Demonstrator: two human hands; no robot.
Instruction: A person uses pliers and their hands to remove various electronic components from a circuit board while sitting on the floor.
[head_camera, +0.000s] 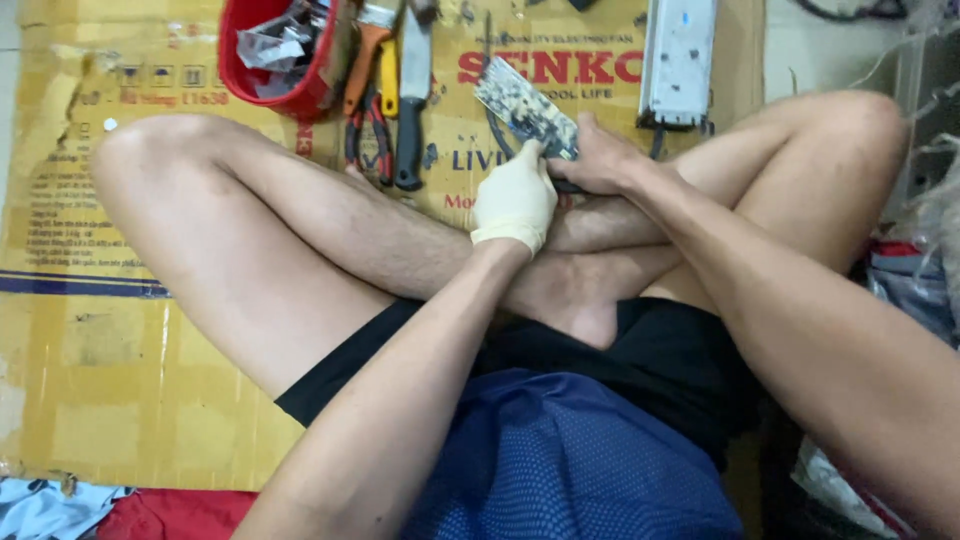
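Observation:
I sit cross-legged on flattened cardboard (90, 330). A small circuit board (524, 107) with many parts on it tilts up in front of my shins. My left hand (514, 201), in a pale glove, pinches the board's near edge from the left. My bare right hand (604, 160) grips the same end from the right, fingers curled over something dark that I cannot make out. Both hands rest above my crossed ankles.
A red bucket (250, 70) of scrap stands at the back left. Beside it lie orange-handled pliers (362, 90), a yellow tool and a black-handled knife (410, 110). A white power strip (678, 60) lies at the back right. Cloth and clutter sit at the right edge.

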